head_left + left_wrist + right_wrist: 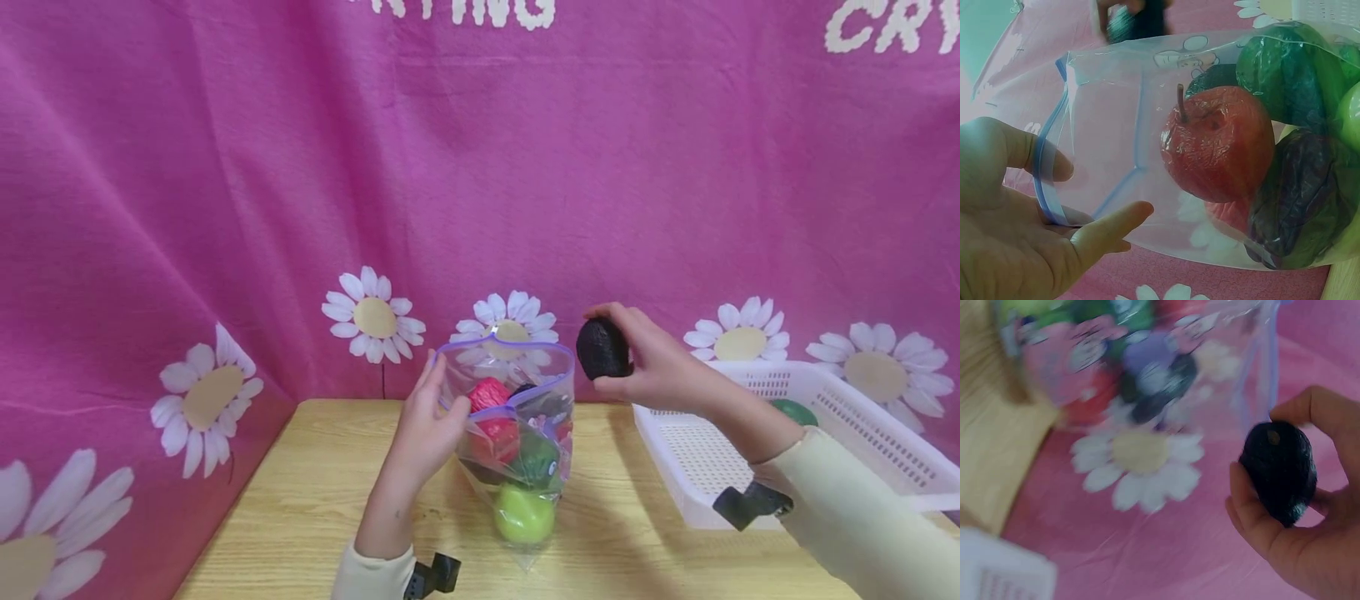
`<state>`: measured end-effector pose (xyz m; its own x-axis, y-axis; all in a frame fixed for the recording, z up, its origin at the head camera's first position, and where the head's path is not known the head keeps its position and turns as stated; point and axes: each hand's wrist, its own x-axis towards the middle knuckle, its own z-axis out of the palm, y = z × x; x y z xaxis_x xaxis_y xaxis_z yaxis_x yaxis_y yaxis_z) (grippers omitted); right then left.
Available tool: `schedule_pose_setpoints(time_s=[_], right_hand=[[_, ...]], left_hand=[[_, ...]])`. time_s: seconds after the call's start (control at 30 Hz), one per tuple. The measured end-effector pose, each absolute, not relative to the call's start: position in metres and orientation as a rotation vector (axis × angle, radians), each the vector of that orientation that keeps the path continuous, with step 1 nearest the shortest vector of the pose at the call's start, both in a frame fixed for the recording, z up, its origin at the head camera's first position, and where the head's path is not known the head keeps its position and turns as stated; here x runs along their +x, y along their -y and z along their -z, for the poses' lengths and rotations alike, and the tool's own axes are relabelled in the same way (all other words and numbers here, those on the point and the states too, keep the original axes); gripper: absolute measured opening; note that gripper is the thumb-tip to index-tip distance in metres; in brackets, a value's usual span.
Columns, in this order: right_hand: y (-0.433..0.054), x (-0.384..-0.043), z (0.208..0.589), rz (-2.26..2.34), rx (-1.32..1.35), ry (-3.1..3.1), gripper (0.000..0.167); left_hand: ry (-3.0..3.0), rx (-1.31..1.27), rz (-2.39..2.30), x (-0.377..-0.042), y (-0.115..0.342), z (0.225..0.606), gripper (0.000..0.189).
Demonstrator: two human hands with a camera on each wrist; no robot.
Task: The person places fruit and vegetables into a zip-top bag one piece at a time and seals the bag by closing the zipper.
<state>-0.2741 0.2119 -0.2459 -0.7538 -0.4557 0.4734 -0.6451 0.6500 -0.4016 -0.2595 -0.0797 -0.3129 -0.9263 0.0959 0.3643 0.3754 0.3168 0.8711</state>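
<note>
A clear zip bag [480, 467] with a purple rim stands upright on the table, its mouth spread wide. Inside it show a red apple [1219, 144], a green apple [523, 515], a dark green rounded piece [536, 461] and a dark purple wrinkled piece [1300, 194]. My left hand [427, 425] grips the left side of the rim, with fingers outside and the thumb at the opening. Just right of the mouth, my right hand [660, 362] holds a black avocado [1279, 470] between thumb and fingers, raised to about rim height.
At the right stands a white perforated basket [686, 492] with a green item [795, 411] in it; my right forearm crosses over it. Behind the wooden table [300, 500] hangs a pink cloth [480, 183] with daisies.
</note>
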Motion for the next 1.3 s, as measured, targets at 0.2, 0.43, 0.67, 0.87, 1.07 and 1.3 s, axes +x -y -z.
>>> schedule_pose_setpoints(time_s=[0.2, 0.43, 0.67, 0.87, 1.07, 1.3], right_hand=[[-0.167, -0.277, 0.228, -0.849, 0.921, 2.473, 0.072], [-0.132, -0.286, 0.231, -0.8, 0.988, 2.509, 0.073], [-0.116, -0.29, 0.236, -0.767, 1.061, 2.591, 0.067], [-0.109, -0.294, 0.239, -0.746, 1.095, 2.634, 0.064], [-0.107, -0.297, 0.244, -0.759, 1.106, 2.621, 0.06], [-0.106, -0.295, 0.249, -0.921, 1.088, 2.643, 0.045]], left_hand=[[2.319, -0.427, 1.613, -0.26, 0.079, 0.314, 0.069], [2.343, -0.439, 1.649, -0.259, 0.076, 0.315, 0.069], [2.354, -0.43, 1.622, -0.259, 0.077, 0.316, 0.069], [2.355, -0.449, 1.65, -0.26, 0.077, 0.315, 0.07], [2.352, -0.447, 1.625, -0.258, 0.076, 0.315, 0.069], [2.314, -0.461, 1.611, -0.259, 0.076, 0.315, 0.071]])
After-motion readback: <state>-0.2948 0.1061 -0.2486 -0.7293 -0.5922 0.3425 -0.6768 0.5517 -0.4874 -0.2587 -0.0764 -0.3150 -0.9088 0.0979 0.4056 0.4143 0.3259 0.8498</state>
